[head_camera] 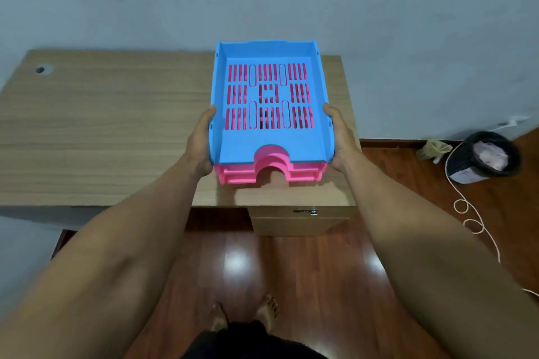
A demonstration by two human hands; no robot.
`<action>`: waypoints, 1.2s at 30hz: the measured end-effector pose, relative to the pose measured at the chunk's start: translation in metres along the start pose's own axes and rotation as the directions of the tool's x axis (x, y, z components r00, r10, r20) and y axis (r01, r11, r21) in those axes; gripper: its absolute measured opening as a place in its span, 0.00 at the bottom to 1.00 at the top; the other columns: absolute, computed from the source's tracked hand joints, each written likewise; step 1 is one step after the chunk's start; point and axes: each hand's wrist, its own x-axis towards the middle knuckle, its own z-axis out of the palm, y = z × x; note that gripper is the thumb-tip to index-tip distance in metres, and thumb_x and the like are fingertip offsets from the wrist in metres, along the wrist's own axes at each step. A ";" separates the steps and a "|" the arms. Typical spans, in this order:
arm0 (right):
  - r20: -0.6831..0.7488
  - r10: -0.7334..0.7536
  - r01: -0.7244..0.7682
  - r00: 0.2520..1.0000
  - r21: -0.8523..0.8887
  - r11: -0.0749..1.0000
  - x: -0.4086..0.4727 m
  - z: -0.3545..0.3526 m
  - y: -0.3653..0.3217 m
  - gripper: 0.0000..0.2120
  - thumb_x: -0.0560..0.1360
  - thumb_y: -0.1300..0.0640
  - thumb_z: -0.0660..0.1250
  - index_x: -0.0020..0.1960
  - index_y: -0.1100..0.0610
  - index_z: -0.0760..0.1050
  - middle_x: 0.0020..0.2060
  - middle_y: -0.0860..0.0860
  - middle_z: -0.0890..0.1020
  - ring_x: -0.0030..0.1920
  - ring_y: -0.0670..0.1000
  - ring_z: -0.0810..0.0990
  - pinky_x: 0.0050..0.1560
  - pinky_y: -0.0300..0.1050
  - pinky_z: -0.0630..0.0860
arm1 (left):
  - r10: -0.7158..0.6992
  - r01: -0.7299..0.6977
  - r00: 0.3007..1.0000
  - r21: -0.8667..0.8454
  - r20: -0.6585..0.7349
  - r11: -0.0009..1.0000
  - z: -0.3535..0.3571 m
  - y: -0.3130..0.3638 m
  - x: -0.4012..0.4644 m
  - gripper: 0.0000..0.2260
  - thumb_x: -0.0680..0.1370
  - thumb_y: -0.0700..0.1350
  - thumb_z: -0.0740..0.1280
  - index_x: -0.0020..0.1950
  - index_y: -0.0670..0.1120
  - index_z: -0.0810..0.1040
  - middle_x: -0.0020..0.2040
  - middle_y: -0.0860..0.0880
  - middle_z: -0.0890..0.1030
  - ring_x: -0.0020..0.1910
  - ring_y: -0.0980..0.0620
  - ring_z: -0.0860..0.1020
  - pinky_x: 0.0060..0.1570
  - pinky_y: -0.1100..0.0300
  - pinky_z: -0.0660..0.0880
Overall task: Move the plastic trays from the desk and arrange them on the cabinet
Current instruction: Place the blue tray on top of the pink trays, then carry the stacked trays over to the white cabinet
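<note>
over desk (102,125), both hands grip stacked trays (269,137)

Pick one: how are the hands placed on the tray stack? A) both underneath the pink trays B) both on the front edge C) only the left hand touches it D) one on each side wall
D: the left hand grips the left side wall and the right hand the right side wall of the blue tray, which sits on top of the pink trays over the desk.
</note>
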 end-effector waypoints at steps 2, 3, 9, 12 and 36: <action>0.025 -0.027 0.027 0.999 -0.010 1.000 -0.005 0.019 -0.006 0.33 0.71 0.38 0.76 0.69 0.56 0.79 0.62 0.59 0.86 0.66 0.63 0.83 0.72 0.63 0.74 | 0.039 -0.039 0.999 -0.005 -0.005 0.999 -0.007 0.012 -0.013 0.33 0.78 0.64 0.66 0.76 0.45 0.72 0.69 0.41 0.78 0.65 0.40 0.78 0.71 0.41 0.70; 0.036 -0.040 0.041 0.999 -0.017 0.999 -0.008 0.029 -0.008 0.33 0.71 0.38 0.76 0.69 0.57 0.80 0.62 0.59 0.86 0.65 0.63 0.83 0.71 0.64 0.74 | 0.059 -0.060 0.998 -0.007 -0.014 0.998 -0.012 0.018 -0.021 0.33 0.78 0.64 0.66 0.76 0.45 0.72 0.69 0.41 0.78 0.64 0.40 0.78 0.71 0.40 0.70; 0.093 -0.095 0.101 0.991 -0.062 0.993 -0.031 0.105 -0.011 0.32 0.69 0.42 0.78 0.65 0.61 0.82 0.59 0.61 0.87 0.62 0.64 0.85 0.67 0.66 0.78 | 0.202 -0.208 0.974 -0.046 -0.106 0.977 -0.059 0.048 -0.084 0.30 0.78 0.62 0.68 0.73 0.44 0.76 0.72 0.38 0.77 0.63 0.39 0.79 0.72 0.39 0.71; 0.160 -0.095 0.106 0.983 -0.063 0.992 -0.051 0.154 -0.003 0.33 0.69 0.44 0.79 0.67 0.62 0.81 0.61 0.62 0.86 0.63 0.65 0.84 0.68 0.67 0.77 | 0.275 -0.292 0.944 -0.070 -0.185 0.954 -0.092 0.060 -0.129 0.30 0.77 0.62 0.69 0.72 0.43 0.77 0.72 0.38 0.77 0.63 0.39 0.80 0.70 0.39 0.73; 0.811 0.385 0.023 0.441 -0.439 0.898 -0.473 0.436 0.325 0.29 0.72 0.40 0.76 0.64 0.59 0.81 0.57 0.58 0.88 0.55 0.60 0.88 0.59 0.56 0.84 | 0.375 -0.674 0.235 0.128 -0.897 0.728 -0.301 -0.136 -0.764 0.29 0.73 0.64 0.72 0.67 0.46 0.82 0.61 0.41 0.85 0.62 0.38 0.83 0.67 0.39 0.76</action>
